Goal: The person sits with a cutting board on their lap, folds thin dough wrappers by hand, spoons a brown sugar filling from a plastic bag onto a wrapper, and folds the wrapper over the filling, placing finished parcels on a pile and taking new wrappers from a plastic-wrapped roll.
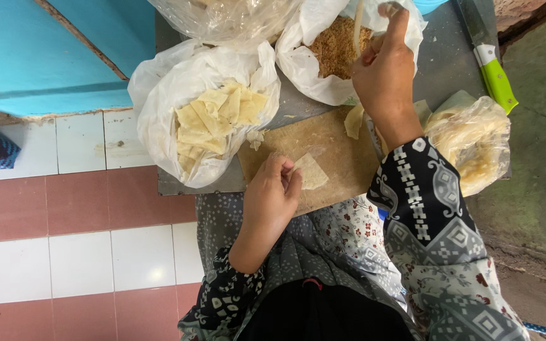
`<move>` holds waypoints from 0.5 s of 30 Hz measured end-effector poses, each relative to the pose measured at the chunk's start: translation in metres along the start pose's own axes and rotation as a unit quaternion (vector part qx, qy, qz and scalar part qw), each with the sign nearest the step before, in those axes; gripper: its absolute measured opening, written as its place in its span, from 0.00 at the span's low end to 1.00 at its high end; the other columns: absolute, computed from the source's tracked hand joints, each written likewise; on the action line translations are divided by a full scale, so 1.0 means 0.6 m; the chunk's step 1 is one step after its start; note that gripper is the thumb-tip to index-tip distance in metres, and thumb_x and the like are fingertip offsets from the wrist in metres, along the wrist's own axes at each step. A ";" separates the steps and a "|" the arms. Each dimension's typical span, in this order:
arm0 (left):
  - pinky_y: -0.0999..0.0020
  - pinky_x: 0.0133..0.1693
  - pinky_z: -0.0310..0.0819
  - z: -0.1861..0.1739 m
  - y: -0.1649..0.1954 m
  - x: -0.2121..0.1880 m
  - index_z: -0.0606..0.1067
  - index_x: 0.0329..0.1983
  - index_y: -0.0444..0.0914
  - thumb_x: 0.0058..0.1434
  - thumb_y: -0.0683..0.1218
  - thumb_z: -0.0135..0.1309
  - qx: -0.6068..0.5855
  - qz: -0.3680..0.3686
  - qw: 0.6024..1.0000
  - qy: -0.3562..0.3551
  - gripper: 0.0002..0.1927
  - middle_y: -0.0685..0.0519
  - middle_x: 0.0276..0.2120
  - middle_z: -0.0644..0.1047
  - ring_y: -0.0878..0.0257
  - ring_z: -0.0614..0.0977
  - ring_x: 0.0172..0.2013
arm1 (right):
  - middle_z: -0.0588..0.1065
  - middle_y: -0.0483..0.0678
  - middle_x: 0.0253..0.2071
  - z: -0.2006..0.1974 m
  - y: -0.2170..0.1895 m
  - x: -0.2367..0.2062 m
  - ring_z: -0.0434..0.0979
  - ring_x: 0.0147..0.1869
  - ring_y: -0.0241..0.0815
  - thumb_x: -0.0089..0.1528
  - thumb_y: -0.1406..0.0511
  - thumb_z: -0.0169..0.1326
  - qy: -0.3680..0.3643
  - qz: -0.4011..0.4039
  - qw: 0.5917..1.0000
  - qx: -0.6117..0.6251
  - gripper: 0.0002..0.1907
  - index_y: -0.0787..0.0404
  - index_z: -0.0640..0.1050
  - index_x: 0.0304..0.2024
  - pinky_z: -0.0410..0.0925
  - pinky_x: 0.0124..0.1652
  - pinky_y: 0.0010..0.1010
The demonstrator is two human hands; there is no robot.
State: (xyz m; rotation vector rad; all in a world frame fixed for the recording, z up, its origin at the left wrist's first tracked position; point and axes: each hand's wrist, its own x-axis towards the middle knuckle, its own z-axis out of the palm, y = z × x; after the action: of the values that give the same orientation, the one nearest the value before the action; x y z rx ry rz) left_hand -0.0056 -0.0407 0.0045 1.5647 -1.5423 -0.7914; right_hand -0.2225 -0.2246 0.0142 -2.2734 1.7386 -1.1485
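Head view: the left hand [272, 192] pins a pale wrapper square [311, 172] flat on the wooden board [339, 148] with spread fingers. At one o'clock from it, the right hand [383, 69] pinches crumbly filling [336, 47] over its white bag [304, 63].

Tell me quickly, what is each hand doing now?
Left hand: fingers curled, pressing a thin dough sheet on the wooden board.
Right hand: closed on a spoon over the filling bag.
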 end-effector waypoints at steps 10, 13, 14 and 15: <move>0.61 0.34 0.77 -0.002 -0.001 -0.003 0.72 0.40 0.36 0.64 0.40 0.56 -0.040 0.023 0.998 0.041 0.06 0.47 0.33 0.78 0.53 0.84 0.32 | 0.80 0.52 0.42 -0.053 0.072 -0.016 0.85 0.47 0.37 0.67 0.85 0.57 0.027 0.011 0.980 0.198 0.29 0.67 0.62 0.65 0.75 0.44 0.23; 0.62 0.34 0.77 -0.010 -0.004 -0.007 0.74 0.37 0.34 0.64 0.41 0.58 -0.048 0.007 0.998 0.027 0.05 0.47 0.32 0.79 0.54 0.83 0.31 | 0.81 0.52 0.38 -0.053 0.083 -0.025 0.87 0.43 0.37 0.66 0.83 0.61 0.068 -0.013 0.993 0.092 0.22 0.68 0.64 0.55 0.76 0.42 0.25; 0.63 0.34 0.76 -0.012 -0.005 -0.007 0.75 0.37 0.34 0.65 0.42 0.59 -0.046 0.003 0.999 0.023 0.06 0.47 0.32 0.79 0.54 0.83 0.30 | 0.83 0.52 0.37 -0.049 0.084 -0.026 0.87 0.40 0.37 0.67 0.82 0.63 0.084 -0.021 0.995 0.055 0.20 0.68 0.65 0.50 0.76 0.41 0.25; 0.63 0.34 0.76 -0.013 -0.005 -0.006 0.75 0.38 0.34 0.65 0.42 0.58 -0.038 0.011 0.999 0.031 0.06 0.47 0.32 0.79 0.54 0.83 0.31 | 0.83 0.52 0.37 -0.045 0.085 -0.023 0.87 0.40 0.37 0.66 0.82 0.62 0.084 -0.012 0.995 0.058 0.19 0.68 0.66 0.50 0.76 0.39 0.25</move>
State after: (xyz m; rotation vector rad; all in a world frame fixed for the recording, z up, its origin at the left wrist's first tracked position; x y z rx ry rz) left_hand 0.0022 -0.0362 0.0054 1.4994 -1.4658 -0.7732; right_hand -0.2806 -0.2212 0.0029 -2.1935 1.6507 -1.4452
